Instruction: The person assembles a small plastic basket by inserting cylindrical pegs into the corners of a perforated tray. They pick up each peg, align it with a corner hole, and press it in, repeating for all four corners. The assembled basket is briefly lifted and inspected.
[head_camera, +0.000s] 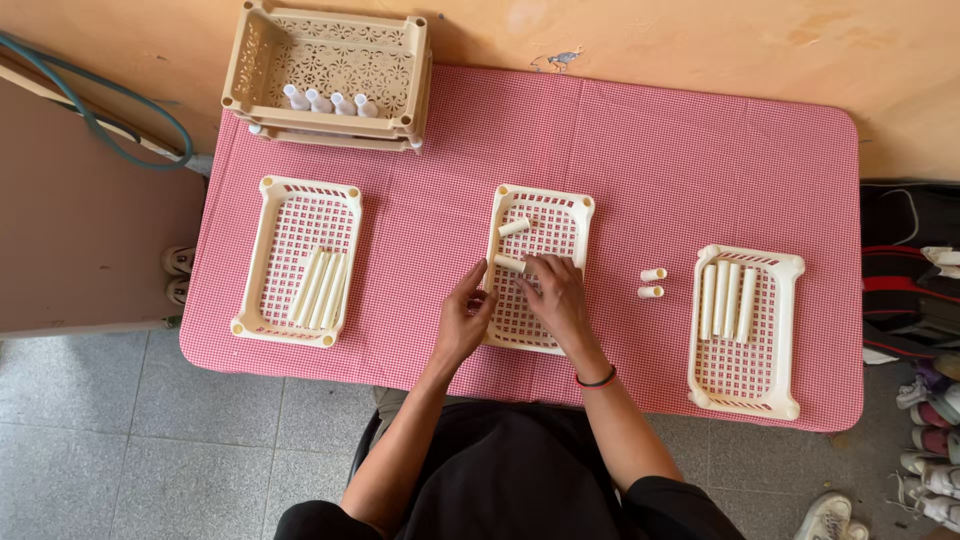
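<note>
1. Your right hand (560, 298) holds a short cream tube (510, 264) over the middle tray (588, 210), which stands near the front edge of the table (660, 150).
2. Your left hand (462, 322) rests half-curled on the left rim of this tray and grips nothing.
3. Two more short tubes (652, 283) lie on the cloth, between the middle tray and the right tray (795, 268).

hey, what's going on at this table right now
A person stands at a table with a pink checked cloth, both hands over the middle tray. The right hand holds a short cream tube; the left hand rests at the tray's edge. The left tray and right tray hold long tubes. Two short tubes lie on the cloth.
</note>
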